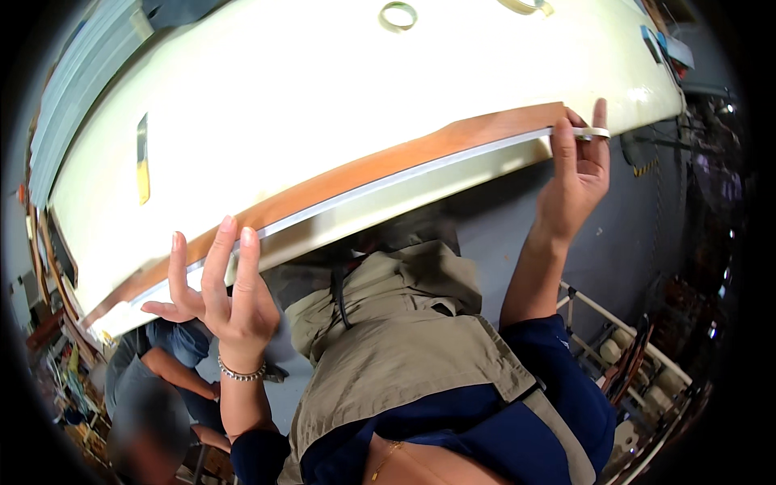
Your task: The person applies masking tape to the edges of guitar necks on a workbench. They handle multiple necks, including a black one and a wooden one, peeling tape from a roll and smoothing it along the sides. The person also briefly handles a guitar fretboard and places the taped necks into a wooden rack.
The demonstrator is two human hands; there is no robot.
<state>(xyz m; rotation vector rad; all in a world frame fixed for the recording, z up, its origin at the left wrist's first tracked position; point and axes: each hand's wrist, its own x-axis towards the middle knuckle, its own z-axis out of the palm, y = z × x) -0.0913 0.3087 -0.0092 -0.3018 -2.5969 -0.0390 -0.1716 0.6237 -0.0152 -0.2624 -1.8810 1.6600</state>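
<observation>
A long, curved orange-brown strip [380,170], which looks like wood, lies on a cream surface, with a narrow white tape [404,174] running along its near edge. My left hand [234,303] has its fingers spread, with fingertips at the tape and the strip's near edge. At the strip's right end, my right hand [575,166] is closed, thumb against the tape's end. A finger of it points up through a small white roll of tape [596,132], seen nearly edge-on.
A knife-like tool with a yellow handle [143,182] lies at left on the cream surface [267,105]. A tape roll [398,15] rests at the far side. Another person [158,388] is at lower left. A pale tube rack [622,327] stands at lower right.
</observation>
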